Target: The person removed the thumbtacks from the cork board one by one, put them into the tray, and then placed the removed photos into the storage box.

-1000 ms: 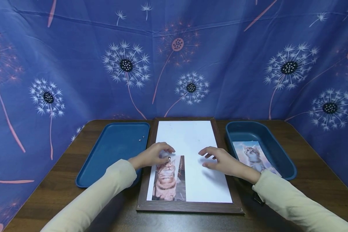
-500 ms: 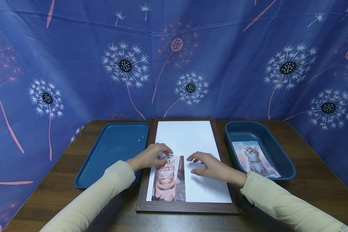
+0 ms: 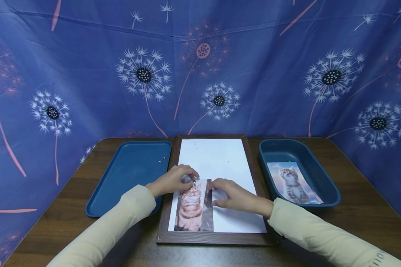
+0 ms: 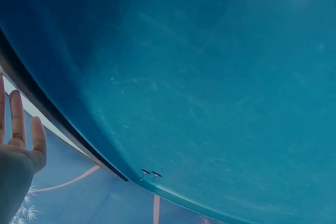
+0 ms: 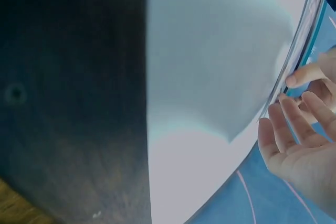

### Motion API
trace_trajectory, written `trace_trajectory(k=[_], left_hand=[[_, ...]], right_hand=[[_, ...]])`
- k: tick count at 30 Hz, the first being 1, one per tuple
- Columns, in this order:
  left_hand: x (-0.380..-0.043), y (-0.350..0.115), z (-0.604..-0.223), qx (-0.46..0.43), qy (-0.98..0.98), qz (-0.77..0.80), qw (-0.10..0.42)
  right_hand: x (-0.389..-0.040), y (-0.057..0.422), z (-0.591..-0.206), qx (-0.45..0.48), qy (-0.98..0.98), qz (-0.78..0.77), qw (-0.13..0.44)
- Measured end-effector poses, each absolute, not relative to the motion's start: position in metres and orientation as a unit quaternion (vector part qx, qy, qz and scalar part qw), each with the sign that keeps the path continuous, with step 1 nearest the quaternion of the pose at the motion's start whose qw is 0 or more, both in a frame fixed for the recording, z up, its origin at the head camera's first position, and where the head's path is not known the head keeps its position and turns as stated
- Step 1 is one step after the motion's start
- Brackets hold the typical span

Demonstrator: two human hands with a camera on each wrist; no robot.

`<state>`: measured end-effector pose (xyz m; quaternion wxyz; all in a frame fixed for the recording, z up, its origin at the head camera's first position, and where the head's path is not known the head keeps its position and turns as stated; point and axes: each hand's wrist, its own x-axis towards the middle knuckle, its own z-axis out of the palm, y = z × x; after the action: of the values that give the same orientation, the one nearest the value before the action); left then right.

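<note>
A photo of an orange tabby cat (image 3: pixel 190 211) lies on the lower left of a wood-framed whiteboard (image 3: pixel 217 157). A small metal pin-shaped piece (image 3: pixel 194 182) stands at the photo's top edge. My left hand (image 3: pixel 173 180) is over that edge, its thumb beside the pin and its fingers just beyond, with a gap between them. My right hand (image 3: pixel 235 194) reaches to the photo's upper right edge, fingertips at it and thumb apart below. Whether these fingertips touch the photo is unclear. In the right wrist view, the right fingers (image 5: pixel 299 124) are loosely bent.
A blue tray (image 3: pixel 133 174) on the left bears two small metal pins (image 4: pixel 149 174). On the right, a deep blue bin (image 3: pixel 307 167) holds a kitten photo (image 3: pixel 292 185). The wooden table (image 3: pixel 354 185) ends at a dandelion-patterned blue cloth (image 3: pixel 264 74).
My right hand has moved left across the whiteboard to the cat photo's upper right edge. My left hand has stayed nearly still beside the pin.
</note>
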<state>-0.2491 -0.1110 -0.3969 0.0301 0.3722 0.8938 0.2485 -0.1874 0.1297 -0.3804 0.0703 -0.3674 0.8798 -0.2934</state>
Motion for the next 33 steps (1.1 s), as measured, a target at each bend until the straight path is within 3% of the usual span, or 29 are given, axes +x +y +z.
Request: trace_trajectory(k=[11,33], left_hand=[[-0.251,-0.108,-0.392,0.385,0.896,0.221,0.028],[-0.255,-0.104,-0.39,0.404,0.892,0.201,0.016]], right_hand=[[-0.185,0.121,-0.384,-0.364,0.887,-0.268,0.089],[-0.179,0.119,-0.389,-0.393,0.897,-0.2,0.047]])
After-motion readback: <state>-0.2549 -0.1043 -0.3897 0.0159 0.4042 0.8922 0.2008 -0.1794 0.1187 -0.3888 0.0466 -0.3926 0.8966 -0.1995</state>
